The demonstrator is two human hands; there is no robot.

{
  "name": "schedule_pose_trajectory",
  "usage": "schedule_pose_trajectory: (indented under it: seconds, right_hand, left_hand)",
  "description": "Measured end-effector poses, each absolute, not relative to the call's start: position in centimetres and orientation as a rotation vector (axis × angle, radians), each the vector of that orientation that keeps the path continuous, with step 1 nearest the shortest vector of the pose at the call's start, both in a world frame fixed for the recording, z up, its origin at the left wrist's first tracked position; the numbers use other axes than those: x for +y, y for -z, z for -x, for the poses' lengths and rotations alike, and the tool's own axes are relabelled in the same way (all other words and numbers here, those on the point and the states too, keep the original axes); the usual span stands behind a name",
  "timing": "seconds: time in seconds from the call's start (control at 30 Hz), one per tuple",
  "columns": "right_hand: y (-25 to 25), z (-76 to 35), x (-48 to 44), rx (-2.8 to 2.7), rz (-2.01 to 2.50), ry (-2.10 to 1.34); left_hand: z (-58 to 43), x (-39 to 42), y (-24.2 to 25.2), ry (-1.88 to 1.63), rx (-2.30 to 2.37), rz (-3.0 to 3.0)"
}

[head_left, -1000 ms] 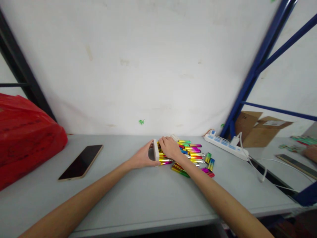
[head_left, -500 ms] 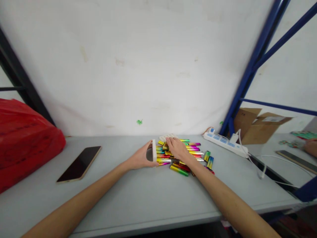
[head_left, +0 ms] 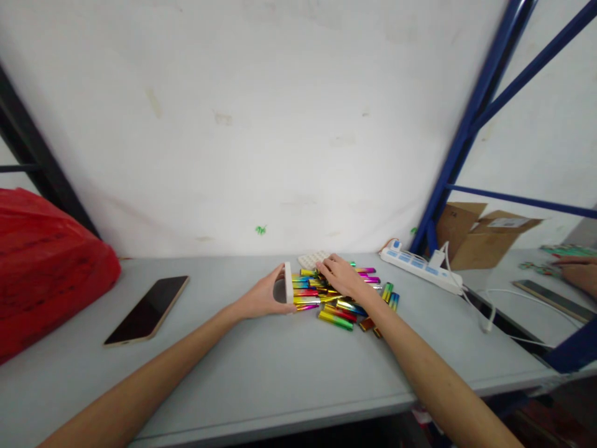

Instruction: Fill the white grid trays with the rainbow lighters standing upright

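My left hand (head_left: 268,295) grips a thin white block (head_left: 289,284), standing on its edge, between thumb and fingers. Against the block's right side lie several shiny metallic tubes (head_left: 306,292) in rainbow colours, pointing to the right; whether they sit in the block is hidden. Over the heap of loose tubes, my right hand (head_left: 340,275) reaches in from the right with fingers stretched out and lowered onto them. Its fingertips are partly hidden, and no tube shows clearly held. Behind the heap lies a white piece with a bumpy or holed surface (head_left: 311,259).
A dark phone (head_left: 148,310) lies to the left, beside a red plastic bag (head_left: 51,274). At the right stand a white power strip (head_left: 422,271) with cables, a blue metal frame (head_left: 459,155) and an open cardboard box (head_left: 489,239). Another person's hand (head_left: 581,270) shows at the far right.
My right hand has shifted slightly right and up from the tubes near the white block, uncovering more of the heap and the white piece behind. My left hand keeps its hold.
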State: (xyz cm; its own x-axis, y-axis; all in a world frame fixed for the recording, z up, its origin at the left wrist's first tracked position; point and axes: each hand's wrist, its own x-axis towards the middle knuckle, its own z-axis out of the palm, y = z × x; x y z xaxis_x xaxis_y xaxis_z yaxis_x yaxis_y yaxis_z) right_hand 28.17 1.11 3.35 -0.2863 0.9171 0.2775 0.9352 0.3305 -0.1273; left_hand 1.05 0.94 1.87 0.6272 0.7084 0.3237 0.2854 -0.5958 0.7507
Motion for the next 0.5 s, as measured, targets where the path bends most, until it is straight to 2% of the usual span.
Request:
schedule_pose_trajectory:
  seconds: [0.23,0.5]
  right_hand:
    - [-4.0,-28.0,0.5,-2.273,1.712,0.044]
    - [-2.6,-22.3,-0.9,-2.338,1.453,0.063]
  left_hand:
    - [-0.9,1.1,-1.9,-0.805,0.82,-2.191]
    - [-0.7,1.9,-0.5,-0.788,0.96,-2.151]
